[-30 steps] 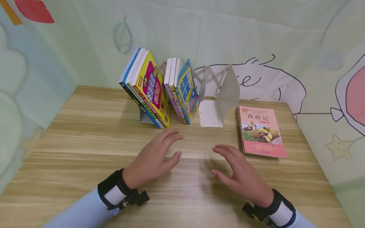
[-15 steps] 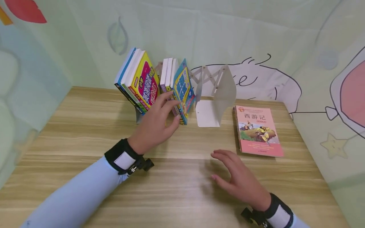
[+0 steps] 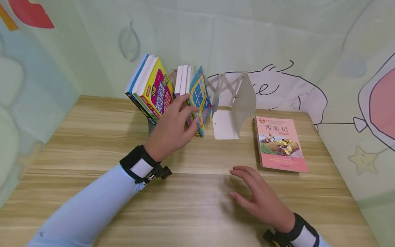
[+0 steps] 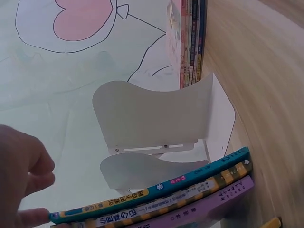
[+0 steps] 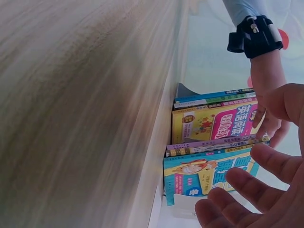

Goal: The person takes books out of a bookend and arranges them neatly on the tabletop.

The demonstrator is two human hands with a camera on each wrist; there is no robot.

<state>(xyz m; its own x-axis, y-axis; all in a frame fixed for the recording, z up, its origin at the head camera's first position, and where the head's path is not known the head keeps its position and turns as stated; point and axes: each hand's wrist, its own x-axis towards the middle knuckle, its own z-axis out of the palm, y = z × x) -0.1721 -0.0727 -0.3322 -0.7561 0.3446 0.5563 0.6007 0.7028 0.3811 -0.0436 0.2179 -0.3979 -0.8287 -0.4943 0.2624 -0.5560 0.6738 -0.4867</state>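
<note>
My left hand [image 3: 172,132] reaches to the slim books in the middle of an expandable bookend rack. Its fingers touch the upper spine end of the slim books; in the left wrist view the thumb stands apart from them. The group has a blue-covered book [image 3: 200,97] on its right, with a yellow-striped spine [image 4: 175,202] and a purple spine [image 4: 209,206] beside it. Left of the hand, a larger yellow book [image 3: 158,91] leans with others. My right hand [image 3: 262,197] hovers over the table with relaxed fingers, holding nothing.
The rack's grey-white end plate [image 3: 245,103] stands right of the slim books, beside a bare compartment base [image 3: 226,125]. A stack topped by a pink book [image 3: 280,144] lies at the table's right. A printed wall cloth [image 3: 185,34] hangs behind the wooden table [image 3: 197,212].
My left hand has moved forward and up from the tabletop to the slim books' spines. My right hand stays nearly in place. The books have not visibly shifted.
</note>
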